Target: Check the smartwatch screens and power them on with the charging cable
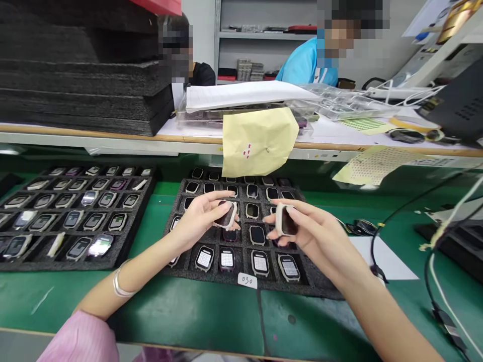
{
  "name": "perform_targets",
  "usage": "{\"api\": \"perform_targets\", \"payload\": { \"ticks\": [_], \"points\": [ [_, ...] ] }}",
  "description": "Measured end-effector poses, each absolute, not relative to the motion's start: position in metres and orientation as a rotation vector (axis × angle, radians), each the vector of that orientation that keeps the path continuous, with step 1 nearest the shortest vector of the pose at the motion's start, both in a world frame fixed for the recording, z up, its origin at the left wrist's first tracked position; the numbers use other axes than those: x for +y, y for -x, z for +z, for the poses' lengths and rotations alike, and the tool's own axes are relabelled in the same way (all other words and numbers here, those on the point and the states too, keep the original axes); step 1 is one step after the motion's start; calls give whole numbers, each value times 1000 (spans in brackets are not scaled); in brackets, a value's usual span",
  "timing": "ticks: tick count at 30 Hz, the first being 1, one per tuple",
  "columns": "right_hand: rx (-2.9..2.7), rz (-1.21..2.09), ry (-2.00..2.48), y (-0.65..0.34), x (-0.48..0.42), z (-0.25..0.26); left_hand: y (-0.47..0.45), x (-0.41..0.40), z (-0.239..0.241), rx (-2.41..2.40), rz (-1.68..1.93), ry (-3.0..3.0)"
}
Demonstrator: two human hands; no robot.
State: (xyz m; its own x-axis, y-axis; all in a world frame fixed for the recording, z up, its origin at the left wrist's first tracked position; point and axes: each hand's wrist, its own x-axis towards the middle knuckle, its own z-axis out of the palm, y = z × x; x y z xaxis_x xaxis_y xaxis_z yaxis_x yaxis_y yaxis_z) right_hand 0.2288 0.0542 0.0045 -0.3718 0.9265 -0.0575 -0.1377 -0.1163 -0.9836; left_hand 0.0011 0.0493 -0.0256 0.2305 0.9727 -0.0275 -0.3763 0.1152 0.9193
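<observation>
Pinched in my left hand (pixel 202 216) is a smartwatch case (pixel 227 215) with a dark screen and a pale frame. My right hand (pixel 305 223) grips a second smartwatch case (pixel 286 221), tilted so its light side edge and dark face show. Both hands hover over a black foam tray (pixel 236 279) whose pockets hold several strapless watch cases. Along its front row, screens are lit white, as on one watch case (pixel 227 258); farther back they are dark. A white label (pixel 247 280) reading "030" sits on the tray's front edge.
Another foam tray (pixel 124 241) of watch cases lies to the left. A shelf (pixel 181 143) crosses behind, bearing stacked black foam (pixel 83 80) and a hanging yellow sheet (pixel 260 138). Cables (pixel 428 281) and white paper (pixel 388 259) lie right. Two people (pixel 305 63) are beyond.
</observation>
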Motion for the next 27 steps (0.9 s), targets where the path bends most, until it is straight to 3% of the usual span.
{"api": "perform_targets", "payload": {
  "ticks": [6, 27],
  "points": [
    [-1247, 1946, 658, -203, 58, 0, 2, 40, -26, 872, 1146, -899],
    [-1381, 1982, 510, -210, 68, -27, 0, 20, -36, 1273, 1046, -1675]
  ]
}}
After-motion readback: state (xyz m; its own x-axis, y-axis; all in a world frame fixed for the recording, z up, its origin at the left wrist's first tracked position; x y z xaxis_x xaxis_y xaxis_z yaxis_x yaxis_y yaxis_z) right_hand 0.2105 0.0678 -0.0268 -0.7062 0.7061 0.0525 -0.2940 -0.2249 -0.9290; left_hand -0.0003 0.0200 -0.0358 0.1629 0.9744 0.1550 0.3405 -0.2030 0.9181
